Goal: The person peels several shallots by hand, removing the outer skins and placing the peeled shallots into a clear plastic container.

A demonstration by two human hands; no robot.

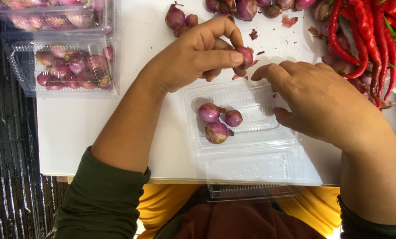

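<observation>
I see the left hand (193, 55) pinching a small purple shallot (245, 56) between thumb and fingers, just above the open clear plastic tray (251, 95) on the white table (87, 124). The right hand (322, 104) rests at the tray's 3 o'clock edge, fingers curled loosely, holding nothing. Three shallots (218, 121) lie inside the tray. Red chillies (370, 40) lie at 1 o'clock, a filled, closed tray (65, 66) at 10 o'clock.

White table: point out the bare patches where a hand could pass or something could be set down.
The white table is bare between the filled clamshell boxes and the left forearm. The open clear tray has room right of its three shallots. It is crowded along the far edge: loose shallots and red chillies.
</observation>
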